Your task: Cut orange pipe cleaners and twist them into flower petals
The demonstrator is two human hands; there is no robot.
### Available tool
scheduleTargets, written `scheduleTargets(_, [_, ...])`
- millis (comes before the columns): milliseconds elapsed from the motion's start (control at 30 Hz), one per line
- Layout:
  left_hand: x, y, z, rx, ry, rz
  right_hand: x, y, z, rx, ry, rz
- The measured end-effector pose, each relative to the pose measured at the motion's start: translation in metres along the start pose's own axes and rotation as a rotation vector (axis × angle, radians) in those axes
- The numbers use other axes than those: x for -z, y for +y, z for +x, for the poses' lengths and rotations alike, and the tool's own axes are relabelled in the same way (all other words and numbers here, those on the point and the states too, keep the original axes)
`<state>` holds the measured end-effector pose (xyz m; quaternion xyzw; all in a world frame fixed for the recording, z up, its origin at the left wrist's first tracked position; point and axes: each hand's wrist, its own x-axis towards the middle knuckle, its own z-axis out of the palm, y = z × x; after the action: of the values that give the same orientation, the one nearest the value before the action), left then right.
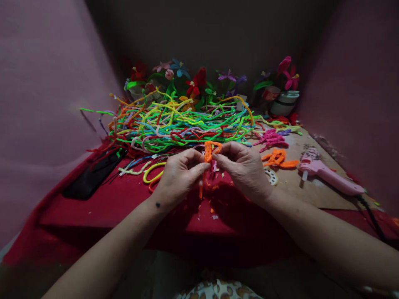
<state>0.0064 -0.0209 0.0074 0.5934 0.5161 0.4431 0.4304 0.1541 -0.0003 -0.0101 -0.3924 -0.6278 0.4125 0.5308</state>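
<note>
Between my two hands is an orange pipe cleaner (208, 153) bent into a loop, with a thin end hanging below. My left hand (183, 172) pinches its left side between thumb and fingertips. On the other side my right hand (245, 170) grips the loop's right edge, thumb and forefinger pressed together. Both hands hover just over the red cloth (102, 211), where orange scraps lie beneath. Close behind them spreads a big tangled heap of colourful pipe cleaners (187, 124). More bent orange pipe cleaner pieces (279, 158) rest right of my right hand.
A pink glue gun (330, 174) lies on a board (311, 197) at the right, its cord trailing forward. Left is a black phone (93, 174). Yellow scissors handles (152, 172) sit by my left hand. Fuzzy flowers (196, 83) and a lidded jar (284, 103) stand behind.
</note>
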Motion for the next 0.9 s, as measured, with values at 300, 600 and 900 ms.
scheduleTargets(300, [-0.002,-0.001,-0.001,0.028,0.068,-0.092,-0.002,-0.001,-0.001,-0.091,-0.084,0.0])
scheduleTargets(600, [0.002,-0.009,0.002,0.161,0.028,-0.258,0.001,0.004,0.005,-0.333,-0.226,0.403])
scheduleTargets(900, [0.002,-0.018,0.004,0.172,-0.184,-0.367,0.003,0.003,0.01,-0.387,-0.232,0.439])
